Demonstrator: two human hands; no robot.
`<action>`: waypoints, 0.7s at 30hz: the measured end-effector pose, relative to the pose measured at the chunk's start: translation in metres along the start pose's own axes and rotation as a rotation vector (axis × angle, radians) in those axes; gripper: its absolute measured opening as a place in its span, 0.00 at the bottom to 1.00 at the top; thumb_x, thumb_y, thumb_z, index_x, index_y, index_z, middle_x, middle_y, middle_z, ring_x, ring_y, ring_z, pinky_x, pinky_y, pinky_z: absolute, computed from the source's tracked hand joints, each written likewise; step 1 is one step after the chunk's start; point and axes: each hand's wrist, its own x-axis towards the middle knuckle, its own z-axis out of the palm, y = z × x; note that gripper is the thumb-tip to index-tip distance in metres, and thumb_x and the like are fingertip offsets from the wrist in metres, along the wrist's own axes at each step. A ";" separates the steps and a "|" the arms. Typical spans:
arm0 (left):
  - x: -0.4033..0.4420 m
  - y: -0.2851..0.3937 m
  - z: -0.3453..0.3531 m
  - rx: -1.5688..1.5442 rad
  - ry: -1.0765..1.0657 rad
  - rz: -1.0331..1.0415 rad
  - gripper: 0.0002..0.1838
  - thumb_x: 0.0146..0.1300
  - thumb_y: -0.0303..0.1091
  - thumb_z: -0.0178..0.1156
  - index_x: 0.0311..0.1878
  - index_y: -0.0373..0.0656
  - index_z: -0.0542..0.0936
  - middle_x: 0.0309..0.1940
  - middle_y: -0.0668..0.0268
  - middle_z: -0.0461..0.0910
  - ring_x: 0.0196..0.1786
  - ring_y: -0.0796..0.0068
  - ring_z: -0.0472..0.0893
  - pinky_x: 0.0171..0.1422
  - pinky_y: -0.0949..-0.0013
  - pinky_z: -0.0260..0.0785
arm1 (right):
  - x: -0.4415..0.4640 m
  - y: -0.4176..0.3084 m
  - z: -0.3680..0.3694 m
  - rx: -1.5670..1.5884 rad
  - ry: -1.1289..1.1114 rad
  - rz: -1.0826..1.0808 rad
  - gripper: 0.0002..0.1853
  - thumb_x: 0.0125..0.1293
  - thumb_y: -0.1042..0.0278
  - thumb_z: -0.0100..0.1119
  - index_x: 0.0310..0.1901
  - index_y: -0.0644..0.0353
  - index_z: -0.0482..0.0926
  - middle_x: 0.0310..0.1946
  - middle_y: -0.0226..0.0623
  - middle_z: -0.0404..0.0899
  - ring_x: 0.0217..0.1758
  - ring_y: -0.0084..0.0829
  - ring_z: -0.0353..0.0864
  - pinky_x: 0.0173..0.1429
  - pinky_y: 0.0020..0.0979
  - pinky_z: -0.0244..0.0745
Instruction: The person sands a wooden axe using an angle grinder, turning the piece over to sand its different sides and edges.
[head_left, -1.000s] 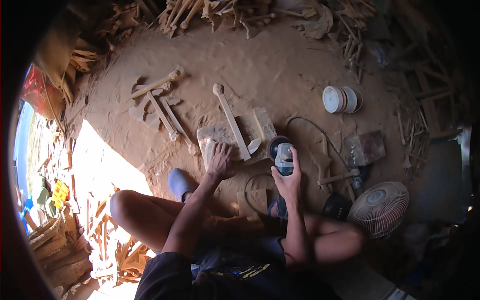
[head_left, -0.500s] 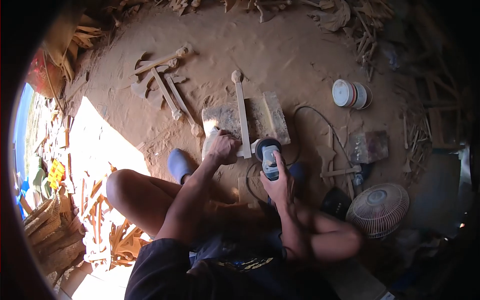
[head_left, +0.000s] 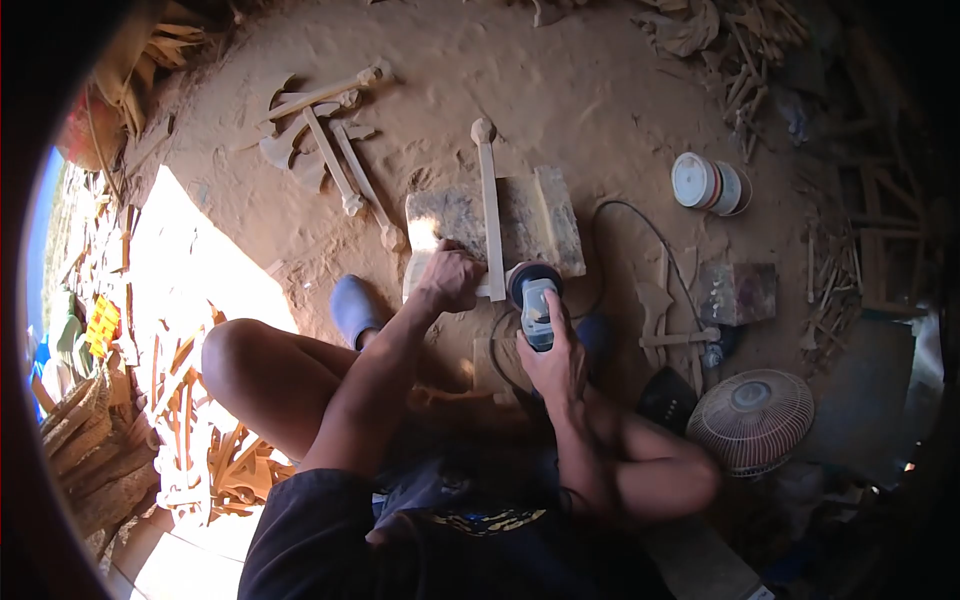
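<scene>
My right hand (head_left: 556, 358) grips an angle grinder (head_left: 537, 318) with a dark round disc at its far end. Closed fingers of my left hand (head_left: 452, 277) press at the near edge of a worn wooden block (head_left: 533, 228). Between that hand and the disc shows a pale bit of wood (head_left: 484, 290), which the left hand seems to hold; most of it is hidden. The disc is at the right end of this wood. Lying across the block is a long wooden handle (head_left: 491, 210) with a faceted knob at its far end.
Several axe-shaped wooden pieces (head_left: 325, 150) lie on the dusty ground ahead to the left. A white bucket (head_left: 697, 183), a cord (head_left: 660, 245), a second block (head_left: 738, 293) and a fan guard (head_left: 752, 420) are on the right. Wood scraps (head_left: 205, 430) pile up at the left.
The whole view has shifted slightly. My left hand has turned a little on the wood, and the grinder has moved slightly relative to the block.
</scene>
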 end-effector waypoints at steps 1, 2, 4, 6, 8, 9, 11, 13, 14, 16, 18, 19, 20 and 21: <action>0.001 -0.001 0.001 -0.006 0.006 0.008 0.11 0.36 0.32 0.66 0.29 0.50 0.81 0.31 0.65 0.86 0.45 0.58 0.87 0.62 0.55 0.68 | 0.001 0.002 0.002 -0.007 0.037 -0.025 0.43 0.61 0.59 0.75 0.79 0.40 0.70 0.59 0.50 0.87 0.50 0.57 0.89 0.51 0.53 0.84; 0.002 -0.002 0.002 0.001 -0.009 0.006 0.11 0.36 0.32 0.66 0.29 0.50 0.81 0.32 0.65 0.86 0.45 0.58 0.87 0.62 0.56 0.68 | 0.002 0.005 0.003 -0.025 0.021 0.004 0.43 0.61 0.60 0.75 0.79 0.40 0.69 0.60 0.50 0.86 0.51 0.57 0.89 0.51 0.53 0.85; 0.002 -0.002 0.000 0.013 -0.041 -0.001 0.11 0.36 0.33 0.66 0.29 0.50 0.81 0.32 0.65 0.86 0.45 0.59 0.87 0.62 0.56 0.68 | 0.007 0.006 0.000 -0.048 0.009 0.042 0.43 0.61 0.60 0.75 0.79 0.41 0.69 0.62 0.50 0.85 0.52 0.57 0.89 0.52 0.52 0.85; 0.002 -0.002 0.000 0.017 -0.041 -0.003 0.12 0.35 0.32 0.66 0.29 0.50 0.81 0.32 0.65 0.86 0.45 0.59 0.87 0.62 0.56 0.68 | 0.013 0.008 -0.002 -0.041 0.039 0.038 0.43 0.61 0.61 0.75 0.79 0.42 0.69 0.64 0.50 0.84 0.54 0.57 0.88 0.53 0.52 0.85; 0.001 -0.001 -0.002 0.018 -0.043 -0.003 0.12 0.35 0.32 0.66 0.29 0.50 0.81 0.32 0.65 0.86 0.45 0.59 0.87 0.62 0.56 0.68 | 0.019 0.012 -0.005 -0.005 0.066 0.039 0.43 0.60 0.63 0.75 0.79 0.43 0.69 0.65 0.49 0.83 0.56 0.58 0.88 0.55 0.51 0.85; 0.000 -0.001 -0.002 0.017 -0.043 0.000 0.12 0.35 0.32 0.66 0.29 0.50 0.81 0.32 0.65 0.86 0.45 0.59 0.87 0.62 0.56 0.69 | 0.022 0.013 -0.006 0.002 0.061 0.047 0.43 0.60 0.63 0.75 0.79 0.43 0.69 0.66 0.50 0.83 0.56 0.58 0.88 0.56 0.51 0.85; 0.001 -0.002 -0.003 0.014 -0.047 0.004 0.12 0.35 0.32 0.65 0.30 0.50 0.81 0.32 0.65 0.86 0.45 0.59 0.87 0.61 0.56 0.69 | 0.030 0.016 -0.008 0.016 0.052 0.064 0.44 0.60 0.64 0.75 0.79 0.44 0.69 0.66 0.51 0.83 0.57 0.58 0.87 0.57 0.50 0.85; 0.001 -0.003 -0.002 0.008 -0.054 0.007 0.12 0.36 0.31 0.65 0.30 0.50 0.81 0.31 0.65 0.86 0.45 0.59 0.87 0.61 0.56 0.69 | 0.039 0.018 -0.007 0.057 0.086 0.091 0.45 0.57 0.66 0.78 0.78 0.48 0.70 0.60 0.58 0.85 0.59 0.61 0.86 0.60 0.52 0.83; 0.002 -0.003 -0.001 0.009 -0.045 0.014 0.12 0.36 0.31 0.65 0.30 0.50 0.81 0.31 0.65 0.86 0.45 0.59 0.87 0.61 0.56 0.69 | 0.043 0.018 -0.007 0.054 0.081 0.115 0.45 0.57 0.66 0.78 0.78 0.48 0.70 0.61 0.58 0.84 0.60 0.61 0.86 0.60 0.52 0.83; 0.001 -0.003 -0.001 0.013 -0.026 0.024 0.12 0.36 0.31 0.64 0.31 0.50 0.82 0.31 0.65 0.86 0.44 0.58 0.87 0.61 0.57 0.69 | 0.043 0.021 -0.008 0.068 0.078 0.109 0.45 0.58 0.66 0.78 0.78 0.48 0.70 0.63 0.57 0.84 0.61 0.60 0.86 0.61 0.51 0.84; 0.001 -0.003 -0.003 0.041 -0.073 -0.012 0.13 0.36 0.32 0.64 0.31 0.51 0.82 0.31 0.65 0.86 0.45 0.59 0.87 0.61 0.57 0.68 | 0.040 0.022 -0.008 0.103 0.085 0.049 0.44 0.59 0.64 0.77 0.78 0.47 0.69 0.65 0.54 0.83 0.60 0.59 0.87 0.60 0.50 0.84; 0.002 -0.002 -0.002 0.053 -0.098 -0.028 0.13 0.36 0.32 0.64 0.31 0.51 0.82 0.31 0.65 0.86 0.45 0.59 0.87 0.61 0.57 0.68 | 0.037 0.023 -0.008 0.118 0.088 0.020 0.44 0.59 0.63 0.76 0.79 0.46 0.69 0.66 0.53 0.82 0.59 0.58 0.87 0.60 0.50 0.85; 0.001 -0.001 -0.002 0.038 -0.070 -0.020 0.13 0.36 0.32 0.64 0.31 0.52 0.82 0.31 0.65 0.86 0.45 0.59 0.87 0.61 0.57 0.68 | 0.032 0.023 -0.009 0.118 0.058 0.030 0.44 0.59 0.63 0.76 0.79 0.47 0.69 0.66 0.53 0.82 0.59 0.58 0.87 0.60 0.50 0.85; 0.001 -0.002 0.000 0.024 -0.042 -0.012 0.13 0.36 0.32 0.64 0.31 0.52 0.83 0.31 0.65 0.86 0.45 0.59 0.87 0.62 0.56 0.68 | 0.027 0.017 -0.010 0.117 0.028 0.041 0.44 0.59 0.63 0.77 0.79 0.47 0.69 0.66 0.53 0.83 0.59 0.58 0.87 0.59 0.50 0.85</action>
